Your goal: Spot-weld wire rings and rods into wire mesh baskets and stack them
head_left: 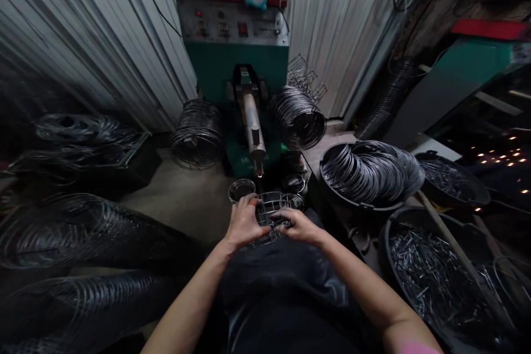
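Note:
A small round cage-like frame of metal wire (pixel 269 204) is held in front of my body, above the dark apron on my lap. My left hand (pixel 244 222) is closed on its left side, thumb toward the middle. From the right, my right hand (pixel 296 225) has its fingers curled at the frame's right part. Small shiny bits show under those fingers, too small to make out. Just beyond the frame, the pale metal arm (pixel 254 124) of a green machine (pixel 207 61) points toward me, its tip (pixel 259 168) close above the frame.
Coils of wire rings hang left (pixel 197 135) and right (pixel 296 116) of the machine arm. On the right stand a black tub (pixel 360 204) of wire rings and a tub (pixel 385 249) of short metal pieces. Stacked wire hoops (pixel 83 227) lie at left. Sparks fly at far right.

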`<action>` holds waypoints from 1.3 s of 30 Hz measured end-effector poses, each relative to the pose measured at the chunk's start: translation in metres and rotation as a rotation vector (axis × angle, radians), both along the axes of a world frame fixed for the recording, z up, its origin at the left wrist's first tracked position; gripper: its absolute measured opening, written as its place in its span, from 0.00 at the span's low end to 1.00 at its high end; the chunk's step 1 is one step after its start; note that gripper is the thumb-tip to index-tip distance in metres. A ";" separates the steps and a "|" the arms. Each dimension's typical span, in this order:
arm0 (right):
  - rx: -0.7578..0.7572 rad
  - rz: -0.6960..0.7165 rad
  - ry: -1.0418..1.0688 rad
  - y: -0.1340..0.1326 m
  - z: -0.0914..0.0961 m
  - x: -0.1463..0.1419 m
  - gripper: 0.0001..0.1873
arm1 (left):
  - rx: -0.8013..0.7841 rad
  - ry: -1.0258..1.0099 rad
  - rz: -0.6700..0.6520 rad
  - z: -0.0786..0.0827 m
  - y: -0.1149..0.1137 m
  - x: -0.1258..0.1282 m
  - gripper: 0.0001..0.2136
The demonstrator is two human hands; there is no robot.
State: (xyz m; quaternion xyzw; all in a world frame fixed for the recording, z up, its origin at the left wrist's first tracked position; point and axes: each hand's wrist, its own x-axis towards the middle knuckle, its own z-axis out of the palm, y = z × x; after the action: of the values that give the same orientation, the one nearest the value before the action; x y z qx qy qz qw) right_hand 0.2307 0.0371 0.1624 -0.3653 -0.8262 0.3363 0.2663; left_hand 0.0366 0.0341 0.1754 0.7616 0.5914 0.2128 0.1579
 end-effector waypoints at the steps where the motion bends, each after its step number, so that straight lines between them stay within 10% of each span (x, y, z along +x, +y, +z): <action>1: 0.022 0.007 -0.017 0.001 0.000 -0.001 0.17 | 0.005 -0.006 0.002 -0.001 0.001 -0.001 0.28; 24: 0.171 0.028 -0.092 0.033 -0.018 -0.019 0.21 | 0.006 -0.088 0.029 -0.008 0.033 -0.021 0.28; 39: 0.221 -0.037 -0.163 0.071 0.003 -0.031 0.21 | 0.044 -0.140 0.027 -0.007 0.077 -0.029 0.28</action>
State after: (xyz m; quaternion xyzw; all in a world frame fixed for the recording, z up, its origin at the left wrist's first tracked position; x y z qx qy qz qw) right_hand 0.2000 0.1082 0.1655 -0.3753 -0.8701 0.2074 0.2430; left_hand 0.0075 0.1111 0.1687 0.7401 0.5843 0.2805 0.1793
